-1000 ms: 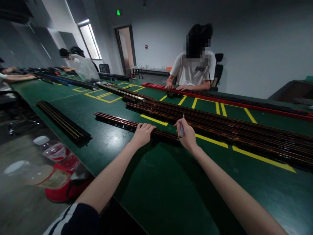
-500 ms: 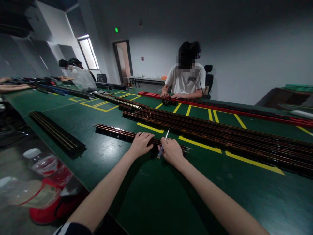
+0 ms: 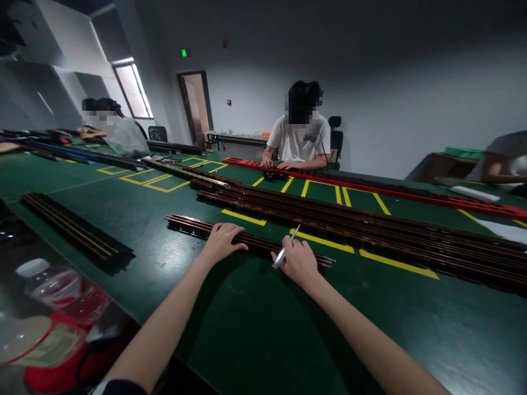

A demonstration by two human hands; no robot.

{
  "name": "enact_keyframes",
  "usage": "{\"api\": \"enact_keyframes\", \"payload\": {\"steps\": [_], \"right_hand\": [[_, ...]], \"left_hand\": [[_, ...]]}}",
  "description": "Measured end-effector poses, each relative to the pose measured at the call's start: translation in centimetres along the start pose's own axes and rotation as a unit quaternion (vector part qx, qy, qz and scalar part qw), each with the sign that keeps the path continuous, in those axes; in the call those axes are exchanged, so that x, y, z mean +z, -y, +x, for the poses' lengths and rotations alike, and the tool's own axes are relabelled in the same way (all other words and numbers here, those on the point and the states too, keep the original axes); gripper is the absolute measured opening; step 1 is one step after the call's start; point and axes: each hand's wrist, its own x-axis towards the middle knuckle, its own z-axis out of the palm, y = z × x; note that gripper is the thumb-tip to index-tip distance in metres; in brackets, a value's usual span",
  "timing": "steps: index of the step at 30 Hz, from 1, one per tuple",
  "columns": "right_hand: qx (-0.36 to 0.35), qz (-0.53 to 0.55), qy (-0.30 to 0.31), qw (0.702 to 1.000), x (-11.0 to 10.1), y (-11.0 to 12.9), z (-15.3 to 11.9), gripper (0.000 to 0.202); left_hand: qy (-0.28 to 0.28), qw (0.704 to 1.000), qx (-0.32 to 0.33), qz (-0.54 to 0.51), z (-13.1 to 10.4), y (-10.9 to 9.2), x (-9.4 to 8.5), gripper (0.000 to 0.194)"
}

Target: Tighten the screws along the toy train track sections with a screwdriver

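Note:
A short dark rail (image 3: 189,224) with copper-coloured rods along it lies slantwise on the green table (image 3: 247,329). My left hand (image 3: 222,241) rests over its middle, fingers curled across the top and thumb along the near side. Farther right, my right hand (image 3: 300,259) grips a slim screwdriver (image 3: 280,255), its thin metal shaft pointing up and away and its handle end toward me. That hand is at the rail's right part, where thin rod ends stick out; whether it touches the rail I cannot tell.
Long dark rails (image 3: 329,219) lie bundled just behind. Another short rail (image 3: 74,227) is at the left. Across the table, a person in a white shirt (image 3: 298,140) works at a long red rail (image 3: 370,186). Bottles (image 3: 61,288) stand below the left edge. Yellow tape (image 3: 395,264) marks the tabletop.
The view has swung right. My left hand has slid left along the rail, and my right hand has moved right with the screwdriver, so the gap between them is wider.

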Motion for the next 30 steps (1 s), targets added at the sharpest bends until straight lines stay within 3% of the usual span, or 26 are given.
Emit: {"api": "enact_keyframes", "payload": {"steps": [7, 15, 19, 24, 30], "right_hand": [[0.046, -0.010, -0.002, 0.999, -1.1, -2.2, -3.1, 0.029], [0.019, 0.057, 0.024, 0.998, -2.2, -4.6, -5.2, 0.011], [0.009, 0.054, 0.013, 0.998, -2.4, -6.1, -7.1, 0.011], [0.018, 0.031, 0.012, 0.999, -3.1, -6.9, -9.3, 0.011], [0.062, 0.022, 0.007, 0.998, -3.5, -8.2, -10.9, 0.016]], "left_hand": [[0.032, 0.999, 0.034, -0.009, 0.4, -1.4, 0.1, 0.038], [0.032, 0.998, 0.052, -0.009, 0.7, -4.9, 0.2, 0.038], [0.060, 0.992, 0.092, -0.062, 0.9, -5.8, 0.1, 0.036], [0.100, 0.975, 0.133, -0.148, 1.8, -5.5, 0.3, 0.040], [0.126, 0.974, 0.151, -0.108, 3.3, -7.1, 0.3, 0.034]]}}
